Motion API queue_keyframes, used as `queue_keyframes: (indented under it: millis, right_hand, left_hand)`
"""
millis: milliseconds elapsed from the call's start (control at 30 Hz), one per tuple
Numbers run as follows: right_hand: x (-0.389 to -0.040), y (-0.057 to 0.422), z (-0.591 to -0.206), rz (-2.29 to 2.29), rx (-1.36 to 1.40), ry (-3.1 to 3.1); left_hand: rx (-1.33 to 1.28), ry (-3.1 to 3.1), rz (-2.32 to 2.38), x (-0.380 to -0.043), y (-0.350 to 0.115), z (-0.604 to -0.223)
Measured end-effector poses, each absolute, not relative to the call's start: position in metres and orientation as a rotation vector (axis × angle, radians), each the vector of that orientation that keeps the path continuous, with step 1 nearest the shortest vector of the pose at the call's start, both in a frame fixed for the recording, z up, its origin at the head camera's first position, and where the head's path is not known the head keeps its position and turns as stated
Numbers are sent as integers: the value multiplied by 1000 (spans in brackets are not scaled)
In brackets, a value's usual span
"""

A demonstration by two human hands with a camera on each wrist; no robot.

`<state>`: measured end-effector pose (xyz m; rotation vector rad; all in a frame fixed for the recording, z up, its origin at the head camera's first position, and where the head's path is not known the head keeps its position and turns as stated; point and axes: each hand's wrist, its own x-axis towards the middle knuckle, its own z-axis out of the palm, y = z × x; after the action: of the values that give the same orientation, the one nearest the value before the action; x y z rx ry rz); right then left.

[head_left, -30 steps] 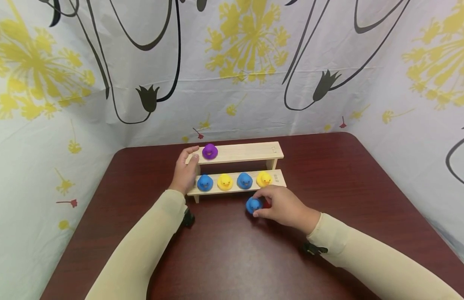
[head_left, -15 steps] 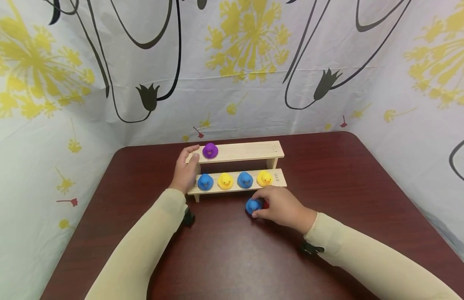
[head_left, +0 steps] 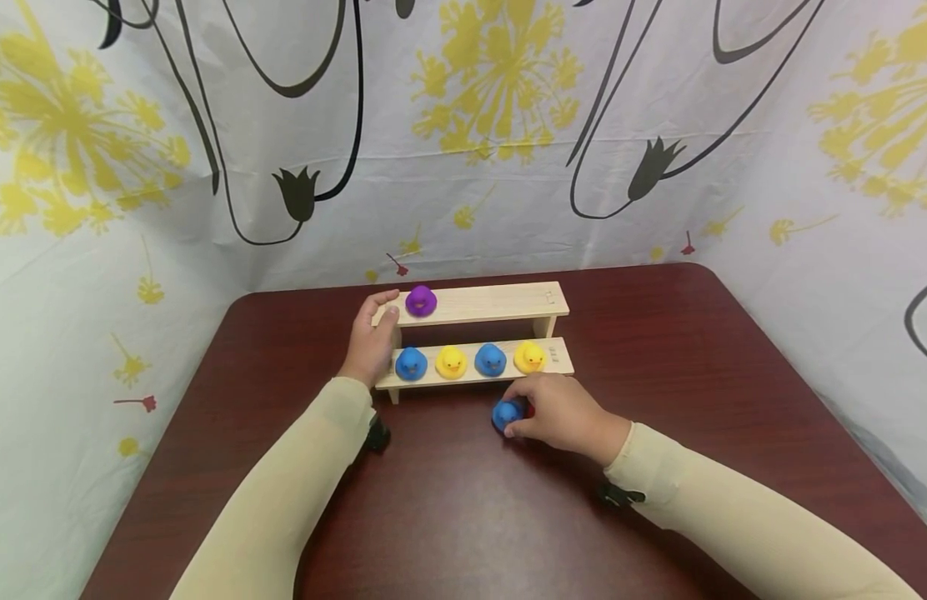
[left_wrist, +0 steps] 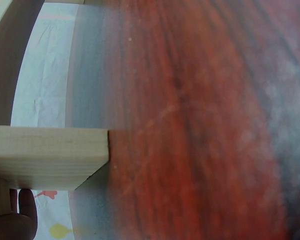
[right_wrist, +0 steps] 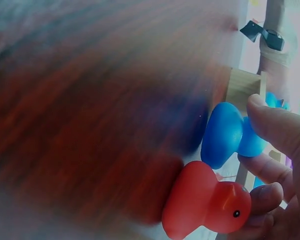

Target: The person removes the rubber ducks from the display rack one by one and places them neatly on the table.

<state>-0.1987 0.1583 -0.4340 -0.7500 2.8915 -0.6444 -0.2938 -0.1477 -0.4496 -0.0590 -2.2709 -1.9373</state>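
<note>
My left hand (head_left: 369, 340) grips the left end of a two-step wooden stand (head_left: 493, 304). In the left wrist view, fingertips (left_wrist: 27, 212) show beside the stand's pale leg (left_wrist: 50, 152). In front of the stand, my right hand (head_left: 564, 417) pinches a blue rubber duck (right_wrist: 225, 135) between thumb and finger, low over the table. A red rubber duck (right_wrist: 205, 200) sits beside it under the other fingers, mostly hidden from the head view; whether those fingers hold it I cannot tell. On the lower step, blue (head_left: 411, 364) and yellow ducks (head_left: 452, 362) alternate.
A purple duck (head_left: 421, 302) stands at the left of the upper step. The dark red-brown table (head_left: 448, 500) reaches back to a white patterned cloth (head_left: 448, 192), which hangs behind and at both sides.
My right hand and the blue duck have shifted very slightly toward me. My left hand stays on the stand, and the ducks on the steps keep their places.
</note>
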Motion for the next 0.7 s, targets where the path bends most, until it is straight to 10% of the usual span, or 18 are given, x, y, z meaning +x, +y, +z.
queue_keyframes:
  millis: [700]
  right_hand:
    - [-195,164,-411,-845,-710,2810]
  left_hand:
    - [-88,-2288,-1903,-291,-148,-449]
